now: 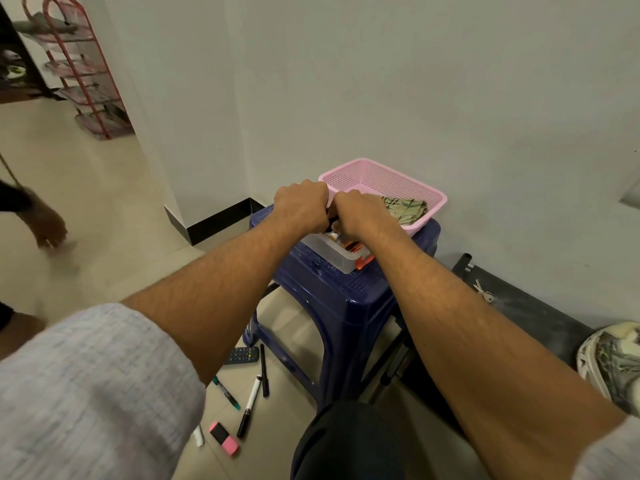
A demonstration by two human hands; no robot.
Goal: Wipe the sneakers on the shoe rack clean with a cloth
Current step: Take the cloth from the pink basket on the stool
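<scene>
My left hand (pixel 301 206) and my right hand (pixel 360 213) meet, knuckles up and fingers curled down, over a clear plastic box (pixel 332 252) on a blue stool (pixel 332 292). A small dark object (pixel 331 220) shows between them and both hands grip it; most of it is hidden. A folded green patterned cloth (pixel 410 207) lies in a pink basket (pixel 377 174) just behind my right hand. The red shoe rack (pixel 88 74) stands far off at the upper left with a grey shoe (pixel 45 26) on top. A white and grey sneaker (pixel 611 362) sits at the right edge.
Markers (pixel 251 403), a pink highlighter (pixel 225 438) and a remote (pixel 242 355) lie on the floor left of the stool. Keys (pixel 483 292) rest on a dark low platform (pixel 533 317) on the right. Another person's hand (pixel 48 226) is at the left. The wall is close behind the stool.
</scene>
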